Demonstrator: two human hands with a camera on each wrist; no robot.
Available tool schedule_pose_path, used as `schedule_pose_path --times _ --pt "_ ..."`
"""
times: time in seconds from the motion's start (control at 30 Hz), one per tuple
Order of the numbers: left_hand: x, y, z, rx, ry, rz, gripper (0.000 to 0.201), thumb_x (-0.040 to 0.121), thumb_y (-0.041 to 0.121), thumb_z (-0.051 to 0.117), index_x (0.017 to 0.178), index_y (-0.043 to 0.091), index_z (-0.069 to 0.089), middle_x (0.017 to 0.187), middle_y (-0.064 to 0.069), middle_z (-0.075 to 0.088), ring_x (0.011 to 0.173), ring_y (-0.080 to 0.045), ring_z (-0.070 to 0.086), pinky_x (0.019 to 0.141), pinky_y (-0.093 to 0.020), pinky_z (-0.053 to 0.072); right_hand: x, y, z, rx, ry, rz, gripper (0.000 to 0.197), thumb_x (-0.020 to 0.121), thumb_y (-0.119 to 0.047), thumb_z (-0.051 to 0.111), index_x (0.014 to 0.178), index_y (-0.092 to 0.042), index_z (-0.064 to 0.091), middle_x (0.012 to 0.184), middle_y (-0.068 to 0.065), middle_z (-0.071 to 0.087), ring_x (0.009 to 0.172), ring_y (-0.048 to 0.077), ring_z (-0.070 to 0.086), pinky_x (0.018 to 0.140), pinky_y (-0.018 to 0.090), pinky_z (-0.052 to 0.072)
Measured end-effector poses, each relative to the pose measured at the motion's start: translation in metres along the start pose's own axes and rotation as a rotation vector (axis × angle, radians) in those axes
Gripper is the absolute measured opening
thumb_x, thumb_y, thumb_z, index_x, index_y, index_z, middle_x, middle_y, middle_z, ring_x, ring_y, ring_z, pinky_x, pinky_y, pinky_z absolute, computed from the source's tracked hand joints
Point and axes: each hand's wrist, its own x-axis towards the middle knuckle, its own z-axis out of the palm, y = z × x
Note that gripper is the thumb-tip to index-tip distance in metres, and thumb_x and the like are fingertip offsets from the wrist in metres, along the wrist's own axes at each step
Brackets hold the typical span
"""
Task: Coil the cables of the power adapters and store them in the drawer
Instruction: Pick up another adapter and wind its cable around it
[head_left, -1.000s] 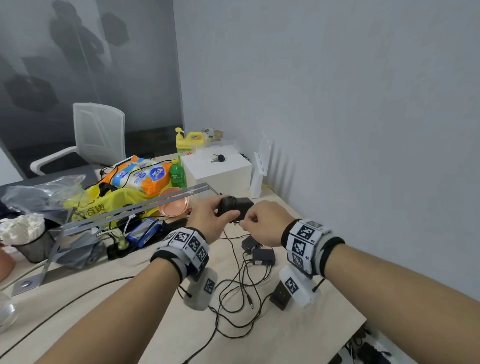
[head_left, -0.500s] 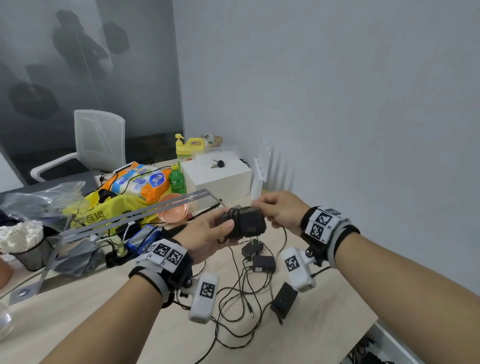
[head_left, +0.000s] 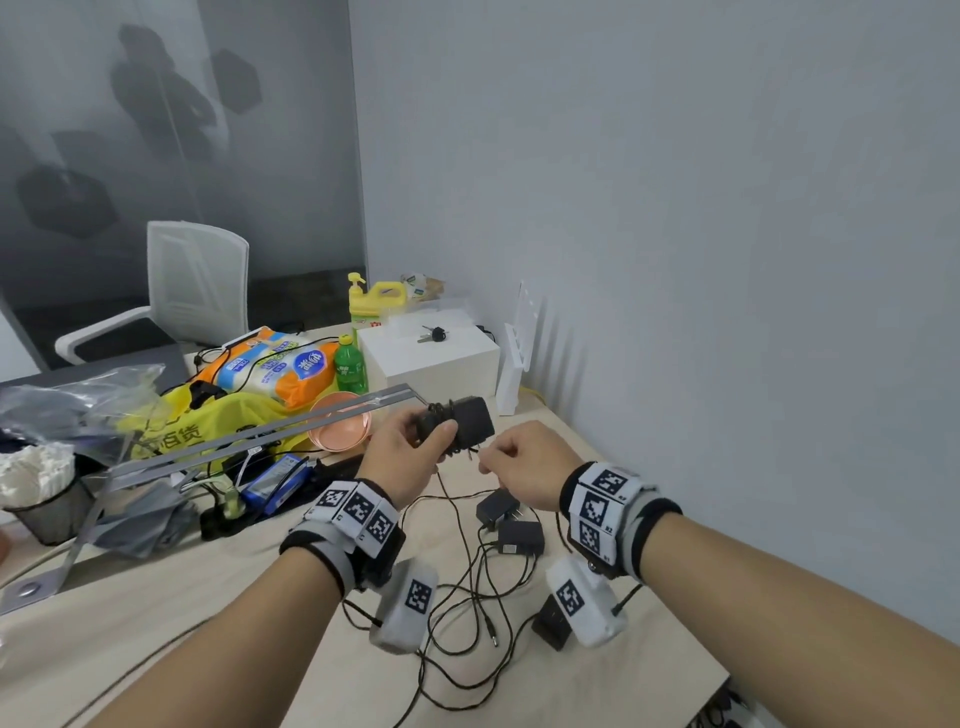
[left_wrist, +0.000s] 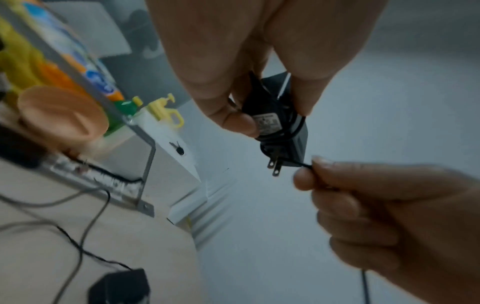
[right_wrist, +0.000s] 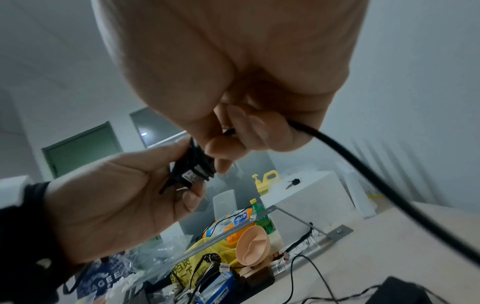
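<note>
— Grey walls close in on a pale wooden counter (head_left: 156, 613), seen from the head. What sits on it?

— At the far side, a white box (head_left: 431, 358) with keys (head_left: 432, 335) on top, a yellow jug (head_left: 376, 301), a green bottle (head_left: 349, 366) and a peach bowl (head_left: 337, 428). Spare adapters (head_left: 511, 525) lie among loose black cables (head_left: 467, 587) nearer in.

— And the hands?

— Raised above the counter. The left hand (head_left: 402, 460) grips a black power adapter (head_left: 465, 426) with cable turns round its body. The right hand (head_left: 530, 467), just beside it, pinches the cable.

— Does the left wrist view agree?

— Yes. The left hand (left_wrist: 233, 57) has thumb and fingers clamped on the power adapter (left_wrist: 280, 123), prongs pointing down. The right hand (left_wrist: 389, 216) nips the thin cable (left_wrist: 302, 164) right beside the prongs.

— The right wrist view?

— The right hand (right_wrist: 233, 72) has its fingers curled on the cable (right_wrist: 376, 181), which trails away down to the right. The left hand (right_wrist: 116, 195) holds the wrapped power adapter (right_wrist: 189, 168), touching the right fingertips.
</note>
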Motion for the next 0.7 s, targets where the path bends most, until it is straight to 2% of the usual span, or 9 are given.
schedule_pose_path --times 0.07,0.17,0.27,0.33,0.4,0.5,0.57,0.63,0.7 --pt "0.000 -0.002 -0.004 0.154 -0.013 0.052 0.021 0.088 0.032 0.065 0.105 0.022 0.056 0.089 -0.002 0.065 0.077 -0.017 0.063 0.070 -0.033 0.054 -0.002 -0.004 -0.005 -0.113 0.012 -0.031 0.030 0.094 -0.033 0.053 0.078 -0.016 0.072 0.068 -0.003 0.066 0.066 0.014 0.060 0.068 0.029 0.049" --pt "0.000 -0.001 -0.006 0.283 -0.067 0.086 0.025 0.087 0.036 0.065 0.107 0.023 0.056 0.090 0.002 0.063 0.081 -0.015 0.062 0.067 -0.027 0.050 -0.005 -0.010 -0.012 -0.284 0.006 -0.107 0.029 0.093 -0.034 0.055 0.078 -0.016 0.071 0.070 0.000 0.062 0.060 0.015 0.054 0.067 0.032 0.052" --pt "-0.004 0.004 -0.007 0.446 -0.191 0.129 0.028 0.087 0.038 0.064 0.110 0.024 0.055 0.091 0.004 0.062 0.078 -0.009 0.060 0.061 -0.021 0.044 -0.002 -0.013 -0.023 -0.372 0.031 -0.175 0.027 0.089 -0.042 0.062 0.072 -0.022 0.068 0.067 -0.004 0.059 0.059 0.008 0.052 0.060 0.028 0.044" --pt "-0.006 0.007 -0.010 0.502 -0.319 0.129 0.025 0.087 0.037 0.064 0.107 0.024 0.057 0.086 0.004 0.062 0.073 -0.010 0.060 0.061 -0.022 0.045 0.006 -0.012 -0.032 -0.376 0.031 -0.211 0.028 0.083 -0.049 0.067 0.072 -0.024 0.068 0.067 -0.008 0.063 0.065 0.006 0.056 0.062 0.027 0.045" --pt "-0.006 0.005 -0.016 0.289 -0.453 0.043 0.028 0.083 0.036 0.068 0.106 0.023 0.058 0.084 0.001 0.064 0.069 -0.014 0.059 0.062 -0.026 0.047 0.013 -0.010 -0.040 -0.294 0.024 -0.207 0.026 0.079 -0.049 0.072 0.074 -0.023 0.070 0.070 -0.008 0.066 0.067 0.009 0.060 0.064 0.027 0.050" --pt "-0.009 -0.003 -0.025 -0.342 -0.609 -0.150 0.052 0.067 0.036 0.080 0.110 0.013 0.061 0.090 -0.008 0.065 0.071 -0.018 0.057 0.061 -0.027 0.047 0.016 -0.004 -0.042 -0.041 0.077 -0.194 0.024 0.082 -0.038 0.074 0.069 -0.019 0.067 0.067 -0.001 0.061 0.058 0.012 0.051 0.055 0.019 0.043" --pt "-0.013 -0.003 -0.028 -0.560 -0.722 -0.185 0.056 0.068 0.034 0.084 0.114 0.012 0.062 0.097 -0.012 0.065 0.077 -0.019 0.060 0.063 -0.027 0.049 0.017 0.001 -0.038 0.145 0.119 -0.157 0.024 0.085 -0.033 0.072 0.069 -0.017 0.065 0.065 0.002 0.056 0.057 0.012 0.046 0.050 0.015 0.039" --pt "-0.017 0.003 -0.025 -0.700 -0.734 -0.182 0.064 0.065 0.032 0.087 0.118 0.009 0.060 0.099 -0.013 0.066 0.080 -0.019 0.063 0.066 -0.027 0.053 0.017 0.006 -0.032 0.280 0.130 -0.078 0.025 0.087 -0.033 0.069 0.071 -0.014 0.066 0.062 -0.001 0.056 0.056 0.013 0.046 0.052 0.019 0.041" --pt "-0.020 0.007 -0.021 -0.837 -0.636 -0.211 0.073 0.058 0.029 0.091 0.119 0.007 0.059 0.098 -0.012 0.068 0.082 -0.019 0.065 0.070 -0.029 0.056 0.017 0.009 -0.019 0.394 0.109 -0.003 0.029 0.091 -0.031 0.065 0.069 -0.012 0.065 0.055 -0.005 0.053 0.053 0.016 0.041 0.050 0.027 0.038"
